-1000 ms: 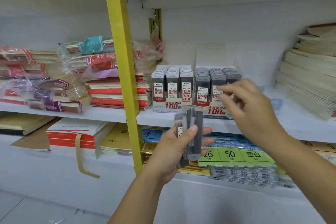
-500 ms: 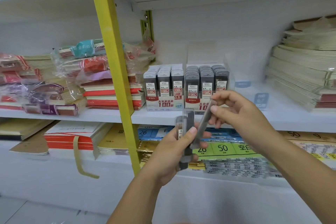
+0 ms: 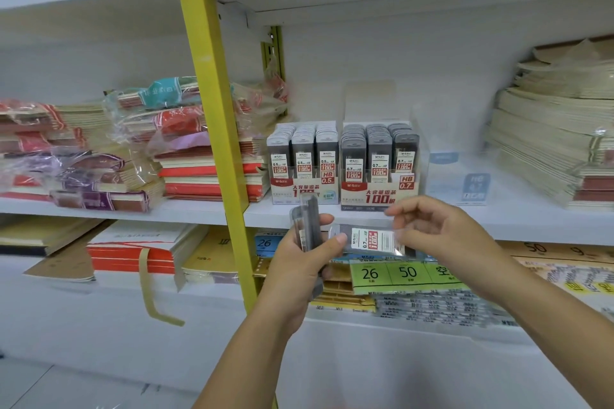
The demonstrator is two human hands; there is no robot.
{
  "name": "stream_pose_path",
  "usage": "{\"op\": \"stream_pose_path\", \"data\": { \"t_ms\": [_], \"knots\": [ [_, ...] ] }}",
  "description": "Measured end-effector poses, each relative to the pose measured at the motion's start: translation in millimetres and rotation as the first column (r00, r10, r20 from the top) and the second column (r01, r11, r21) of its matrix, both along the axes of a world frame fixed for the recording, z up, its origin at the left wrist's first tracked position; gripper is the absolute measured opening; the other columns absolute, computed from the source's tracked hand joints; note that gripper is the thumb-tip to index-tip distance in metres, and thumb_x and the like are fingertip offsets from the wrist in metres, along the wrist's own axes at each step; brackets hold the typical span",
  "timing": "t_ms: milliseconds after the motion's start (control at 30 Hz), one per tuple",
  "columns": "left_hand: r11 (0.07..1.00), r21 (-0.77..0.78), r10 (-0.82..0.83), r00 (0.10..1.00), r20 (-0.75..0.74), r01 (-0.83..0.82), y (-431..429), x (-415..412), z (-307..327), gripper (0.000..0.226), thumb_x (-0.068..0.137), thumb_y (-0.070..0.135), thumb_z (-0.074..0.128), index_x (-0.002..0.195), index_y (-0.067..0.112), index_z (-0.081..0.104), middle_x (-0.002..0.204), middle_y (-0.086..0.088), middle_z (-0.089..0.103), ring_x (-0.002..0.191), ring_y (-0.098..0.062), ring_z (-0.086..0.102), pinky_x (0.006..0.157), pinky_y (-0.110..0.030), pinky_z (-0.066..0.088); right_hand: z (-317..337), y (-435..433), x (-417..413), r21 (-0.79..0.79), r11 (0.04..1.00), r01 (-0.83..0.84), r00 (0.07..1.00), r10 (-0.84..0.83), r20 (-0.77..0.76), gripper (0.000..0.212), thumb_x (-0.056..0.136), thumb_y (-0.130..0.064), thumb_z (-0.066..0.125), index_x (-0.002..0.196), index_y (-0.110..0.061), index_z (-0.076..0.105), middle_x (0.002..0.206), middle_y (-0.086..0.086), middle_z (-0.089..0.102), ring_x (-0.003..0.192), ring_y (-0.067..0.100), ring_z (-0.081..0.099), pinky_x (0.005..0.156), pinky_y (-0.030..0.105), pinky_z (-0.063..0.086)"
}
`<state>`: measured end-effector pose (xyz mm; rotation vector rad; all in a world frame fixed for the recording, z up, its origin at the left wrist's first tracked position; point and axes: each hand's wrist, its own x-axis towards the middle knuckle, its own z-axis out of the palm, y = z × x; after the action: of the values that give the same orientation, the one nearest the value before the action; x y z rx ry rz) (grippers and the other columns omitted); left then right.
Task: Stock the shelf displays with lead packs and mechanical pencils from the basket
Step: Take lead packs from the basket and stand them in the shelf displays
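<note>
Grey-and-clear plastic lead pack with a white-and-red 0.7 label (image 3: 372, 240) lay on its side in mid-air, just below the shelf edge, with its label turned to the camera. We judged that we held it so in order to read its grade before choosing a display. Our right hand (image 3: 445, 232) pinched its right end between thumb and curled fingers, while the thumb of our left hand (image 3: 299, 271) touched its left end. The left hand also gripped a small upright stack of grey packs (image 3: 307, 221), fingers wrapped behind and thumb in front. We took this to be a reserve held close to the working hand.

Above and behind the hands stood the red-and-white cardboard display box marked HB 0.7 (image 3: 378, 191), its three rows filled with upright packs. Just beside it on the left stood the matching box marked HB 0.5 (image 3: 304, 188). Both rested on the white shelf board (image 3: 531, 226), to the right of the yellow metal upright (image 3: 212, 109). The held lead pack was near the 0.7 box but apart from it, and we judged that it would need turning upright to enter a row. No basket was in view.
</note>
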<state>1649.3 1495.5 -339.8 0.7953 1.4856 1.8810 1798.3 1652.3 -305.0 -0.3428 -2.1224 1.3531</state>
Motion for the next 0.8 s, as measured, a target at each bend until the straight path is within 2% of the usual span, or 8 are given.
{"op": "stream_pose_path", "data": {
  "t_ms": [133,233,333,433,500,667,733,800],
  "knots": [
    [1.0,-0.004,0.016,0.993,-0.121,-0.017,3,-2,-1,0.02,0.089,0.031,0.075,0.096,0.048,0.068,0.075,0.004,0.069,0.061,-0.007,0.054,0.054,-0.022,0.044,-2,-6,-7,0.134,0.991,-0.017,0.994,0.002,0.109,0.025,0.079,-0.016,0.078,0.088,-0.039,0.072,0.079,-0.004,0.07,0.066,0.009,0.063,0.061,0.025,0.053],
    [0.999,-0.028,0.028,0.99,-0.139,-0.033,6,-2,2,0.013,0.094,0.037,0.067,0.095,0.051,0.068,0.071,0.008,0.065,0.059,-0.003,0.054,0.055,-0.021,0.045,1,-11,-12,0.194,0.978,-0.074,0.983,0.038,0.181,0.047,0.083,-0.011,0.074,0.107,-0.049,0.059,0.088,-0.014,0.07,0.07,0.003,0.065,0.062,0.023,0.053],
    [1.0,-0.006,0.0,0.999,-0.039,0.0,8,-5,6,0.013,0.094,0.038,0.064,0.095,0.048,0.072,0.075,0.002,0.06,0.057,-0.007,0.049,0.055,-0.027,0.039,19,-8,-11,0.213,0.977,0.01,1.0,-0.014,0.02,0.073,0.086,-0.005,0.068,0.122,-0.063,0.042,0.093,-0.013,0.064,0.074,0.004,0.069,0.061,0.022,0.056],
    [0.998,0.047,-0.048,0.997,0.058,0.045,11,-11,7,0.021,0.081,0.03,0.065,0.097,0.04,0.075,0.075,-0.001,0.06,0.056,-0.009,0.051,0.056,-0.029,0.036,50,2,-10,0.23,0.96,0.159,0.97,-0.108,-0.217,0.064,0.087,-0.008,0.065,0.115,-0.061,0.042,0.111,-0.007,0.065,0.086,0.008,0.071,0.064,0.022,0.058],
    [0.998,0.05,-0.044,0.999,0.03,0.043,13,-14,4,0.021,0.092,0.026,0.06,0.101,0.037,0.075,0.082,-0.002,0.065,0.063,-0.01,0.056,0.06,-0.03,0.04,69,11,-13,0.34,0.906,0.251,0.945,-0.153,-0.289,0.054,0.087,-0.014,0.067,0.108,-0.056,0.042,0.102,-0.006,0.07,0.086,0.003,0.068,0.065,0.018,0.055],
    [0.998,-0.04,-0.058,0.993,-0.105,0.054,11,-16,2,0.027,0.105,0.035,0.048,0.108,0.021,0.072,0.085,0.0,0.076,0.07,-0.008,0.067,0.056,-0.014,0.049,91,30,-30,0.542,0.755,0.37,0.92,-0.215,-0.328,0.046,0.088,-0.016,0.068,0.11,-0.045,0.04,0.087,-0.01,0.069,0.075,0.005,0.063,0.07,0.023,0.051],
    [0.996,-0.066,-0.077,0.985,-0.152,0.067,9,-14,3,0.029,0.105,0.039,0.046,0.112,0.025,0.071,0.089,0.003,0.077,0.072,-0.006,0.069,0.056,-0.014,0.049,87,35,-36,0.618,0.701,0.356,0.933,-0.232,-0.275,0.047,0.086,-0.015,0.07,0.112,-0.044,0.043,0.088,-0.015,0.065,0.077,0.005,0.063,0.072,0.027,0.053],
    [0.993,-0.094,-0.087,0.979,-0.185,0.07,9,-13,4,0.03,0.103,0.045,0.045,0.109,0.032,0.072,0.092,0.004,0.077,0.076,-0.005,0.07,0.055,-0.015,0.048,81,39,-40,0.642,0.695,0.324,0.946,-0.228,-0.231,0.052,0.082,-0.015,0.072,0.112,-0.047,0.045,0.091,-0.019,0.06,0.079,0.003,0.061,0.07,0.02,0.05]
  ]
}}
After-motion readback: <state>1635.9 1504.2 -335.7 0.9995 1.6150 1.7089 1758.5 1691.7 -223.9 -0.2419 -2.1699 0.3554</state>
